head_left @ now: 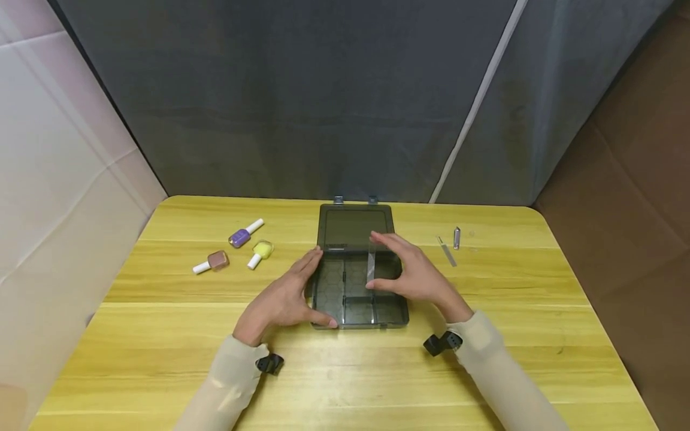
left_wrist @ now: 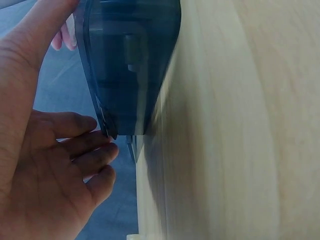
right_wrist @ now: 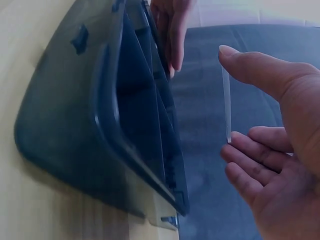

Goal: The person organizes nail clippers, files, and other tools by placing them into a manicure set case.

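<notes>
A dark translucent compartment box [head_left: 326, 293] lies on the table with its lid [head_left: 353, 222] folded back, away from me. My left hand [head_left: 281, 299] holds the box at its left side, thumb on the front edge and fingers at the far left near the hinge. Over the compartments, my right hand [head_left: 417, 275] pinches a thin clear plastic divider [right_wrist: 227, 105] by its two ends, between thumb and fingertips. In the right wrist view the divider is apart from the box rim. Inner walls [head_left: 344, 278] split the box into several compartments.
Left of the box lie three nail polish bottles with white caps: purple [head_left: 239, 238], yellow [head_left: 263, 249] and brownish pink [head_left: 218, 260]. On the right are a flat grey strip [head_left: 447, 251] and a small silvery cylinder [head_left: 457, 238]. A dark curtain [head_left: 291, 108] hangs behind the table.
</notes>
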`<move>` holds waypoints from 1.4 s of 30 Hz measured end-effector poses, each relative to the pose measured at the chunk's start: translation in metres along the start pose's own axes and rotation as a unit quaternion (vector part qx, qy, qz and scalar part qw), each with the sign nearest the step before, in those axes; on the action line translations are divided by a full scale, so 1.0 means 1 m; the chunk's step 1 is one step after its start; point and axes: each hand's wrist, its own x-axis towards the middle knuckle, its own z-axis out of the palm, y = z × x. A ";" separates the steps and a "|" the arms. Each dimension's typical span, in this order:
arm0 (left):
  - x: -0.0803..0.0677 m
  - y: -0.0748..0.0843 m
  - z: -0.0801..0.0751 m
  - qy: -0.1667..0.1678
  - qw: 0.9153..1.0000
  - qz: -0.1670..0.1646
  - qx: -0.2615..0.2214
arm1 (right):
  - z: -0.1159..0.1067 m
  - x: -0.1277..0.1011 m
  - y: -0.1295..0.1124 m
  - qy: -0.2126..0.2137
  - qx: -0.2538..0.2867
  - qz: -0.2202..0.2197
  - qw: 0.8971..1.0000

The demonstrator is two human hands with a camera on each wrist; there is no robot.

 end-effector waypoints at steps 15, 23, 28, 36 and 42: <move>0.001 0.001 -0.001 0.000 1.000 -0.004 0.001 | 0.007 0.000 -0.002 -0.025 0.010 0.016 0.999; 0.000 0.000 0.000 0.003 1.000 0.000 -0.003 | 0.002 -0.001 0.005 -0.013 -0.008 0.032 0.999; -0.001 -0.001 0.000 0.001 1.000 -0.002 -0.006 | -0.005 -0.004 0.007 -0.008 -0.014 0.051 0.999; -0.002 0.000 0.000 -0.001 1.000 -0.003 -0.005 | -0.015 -0.008 0.020 0.012 -0.014 0.063 0.998; -0.001 0.000 0.000 -0.002 1.000 -0.001 -0.005 | -0.022 -0.012 0.031 0.034 -0.024 0.073 0.996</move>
